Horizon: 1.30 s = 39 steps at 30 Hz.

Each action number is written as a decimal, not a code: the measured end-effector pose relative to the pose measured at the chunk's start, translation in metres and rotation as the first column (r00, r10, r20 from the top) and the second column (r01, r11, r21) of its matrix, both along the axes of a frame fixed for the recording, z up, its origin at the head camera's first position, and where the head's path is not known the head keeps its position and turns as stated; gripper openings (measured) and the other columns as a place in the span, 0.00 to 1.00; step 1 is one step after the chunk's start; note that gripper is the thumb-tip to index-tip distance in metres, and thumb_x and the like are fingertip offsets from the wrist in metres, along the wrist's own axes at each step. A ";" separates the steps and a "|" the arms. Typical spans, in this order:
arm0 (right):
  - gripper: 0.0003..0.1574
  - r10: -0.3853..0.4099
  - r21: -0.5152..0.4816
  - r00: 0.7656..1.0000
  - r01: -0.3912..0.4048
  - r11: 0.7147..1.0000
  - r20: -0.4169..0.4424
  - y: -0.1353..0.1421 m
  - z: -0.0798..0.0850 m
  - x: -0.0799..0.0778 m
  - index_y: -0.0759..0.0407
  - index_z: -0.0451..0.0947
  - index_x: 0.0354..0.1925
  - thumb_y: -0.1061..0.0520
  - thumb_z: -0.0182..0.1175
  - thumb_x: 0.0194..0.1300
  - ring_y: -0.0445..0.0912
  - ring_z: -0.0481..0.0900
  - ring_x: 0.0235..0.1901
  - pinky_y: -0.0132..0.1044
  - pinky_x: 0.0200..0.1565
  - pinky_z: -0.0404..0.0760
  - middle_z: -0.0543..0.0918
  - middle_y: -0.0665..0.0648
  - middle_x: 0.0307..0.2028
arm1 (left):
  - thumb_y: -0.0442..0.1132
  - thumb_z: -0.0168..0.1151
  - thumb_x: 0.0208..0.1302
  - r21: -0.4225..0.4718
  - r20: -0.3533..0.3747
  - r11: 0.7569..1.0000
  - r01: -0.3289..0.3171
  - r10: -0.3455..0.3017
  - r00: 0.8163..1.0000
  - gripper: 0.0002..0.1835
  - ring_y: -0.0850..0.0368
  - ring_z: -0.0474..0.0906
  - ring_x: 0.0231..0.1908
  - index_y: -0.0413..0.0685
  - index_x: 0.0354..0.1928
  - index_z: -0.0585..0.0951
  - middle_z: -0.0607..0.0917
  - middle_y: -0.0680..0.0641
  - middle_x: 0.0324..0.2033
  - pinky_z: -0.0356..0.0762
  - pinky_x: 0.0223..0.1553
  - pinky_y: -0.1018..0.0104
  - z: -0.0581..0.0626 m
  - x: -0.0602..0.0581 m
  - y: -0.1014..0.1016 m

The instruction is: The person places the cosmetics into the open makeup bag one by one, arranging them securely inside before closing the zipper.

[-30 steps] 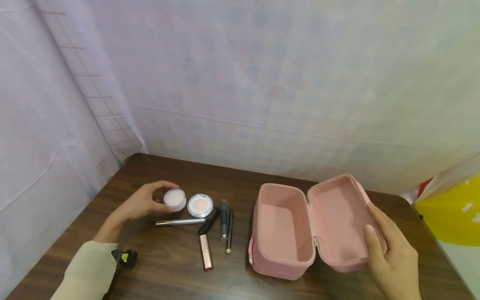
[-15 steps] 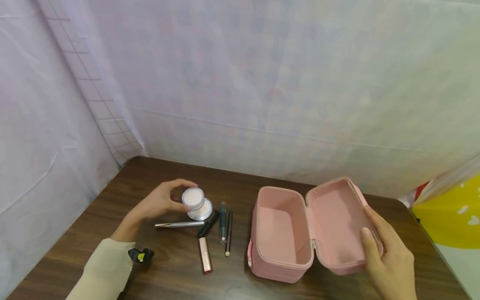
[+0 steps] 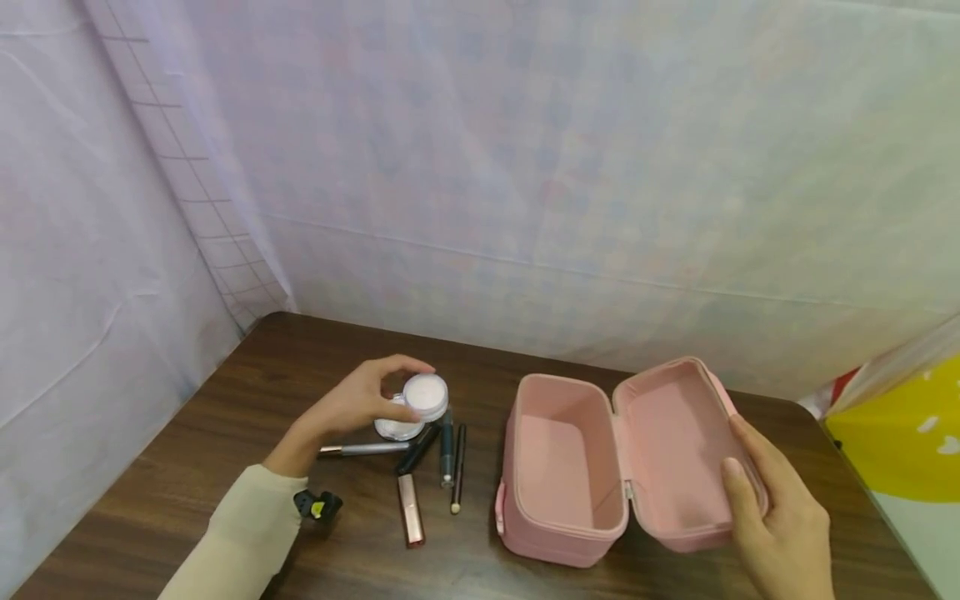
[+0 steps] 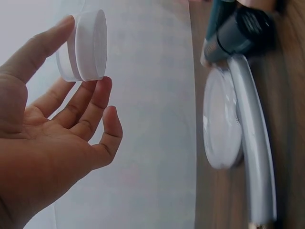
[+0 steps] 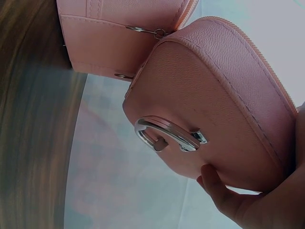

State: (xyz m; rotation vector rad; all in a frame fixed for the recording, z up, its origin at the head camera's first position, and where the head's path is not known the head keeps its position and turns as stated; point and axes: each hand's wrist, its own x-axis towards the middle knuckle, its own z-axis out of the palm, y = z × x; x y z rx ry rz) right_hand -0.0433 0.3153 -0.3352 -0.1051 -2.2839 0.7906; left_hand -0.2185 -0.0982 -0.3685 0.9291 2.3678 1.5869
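Observation:
Between thumb and fingers, my left hand pinches a small round white jar, lifted above the table. In the left wrist view the jar is turned on its side, clear of the other items. Below it lies a round compact, partly hidden by the hand and jar in the head view. My right hand grips the outer edge of the raised lid of a pink cosmetic case. The case stands unzipped, and no items show inside. A silver handle is on the lid's outer face.
Near the compact lie a silver pen-like tube, a short black tube, a dark teal stick, a thin dark brush or pencil and a rose-gold lipstick-like tube. A pale cloth hangs behind the wooden table.
My left hand has lifted the white jar and carried it right, across the compact to above the teal stick. The right hand keeps its grip on the lid.

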 end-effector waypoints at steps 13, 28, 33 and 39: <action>0.29 0.014 -0.003 0.999 -0.014 1.000 -0.029 0.002 -0.002 -0.002 0.46 0.74 0.62 0.63 0.60 0.64 0.21 0.65 0.52 0.15 0.52 0.60 0.75 0.46 0.60 | 0.35 0.75 0.49 0.010 0.056 0.994 0.106 -0.107 0.993 0.32 0.51 0.74 0.47 0.46 0.59 0.76 0.76 0.47 0.55 0.78 0.42 0.58 0.015 -0.005 0.042; 0.28 -0.003 -0.005 1.000 0.002 1.000 -0.025 0.005 0.000 0.001 0.46 0.74 0.62 0.62 0.59 0.64 0.21 0.65 0.52 0.16 0.53 0.59 0.75 0.42 0.60 | 0.36 0.77 0.46 -0.034 -0.017 0.991 0.133 -0.134 0.991 0.32 0.54 0.69 0.57 0.51 0.57 0.78 0.76 0.52 0.55 0.68 0.54 0.51 0.023 -0.002 0.092; 0.28 -0.001 -0.007 1.000 0.001 1.000 -0.026 0.006 -0.001 0.002 0.47 0.75 0.62 0.62 0.59 0.64 0.21 0.65 0.51 0.16 0.52 0.59 0.75 0.41 0.59 | 0.36 0.77 0.46 -0.031 -0.013 0.989 0.146 -0.146 0.989 0.31 0.56 0.68 0.58 0.51 0.57 0.78 0.77 0.54 0.55 0.65 0.57 0.51 0.023 -0.001 0.107; 0.28 0.008 -0.003 0.999 -0.008 1.000 -0.035 0.006 0.000 0.001 0.47 0.75 0.62 0.62 0.59 0.64 0.21 0.66 0.51 0.16 0.52 0.60 0.75 0.43 0.59 | 0.35 0.76 0.47 -0.043 -0.021 0.987 0.156 -0.157 0.987 0.31 0.58 0.70 0.54 0.50 0.57 0.78 0.77 0.55 0.54 0.67 0.55 0.52 0.023 -0.001 0.124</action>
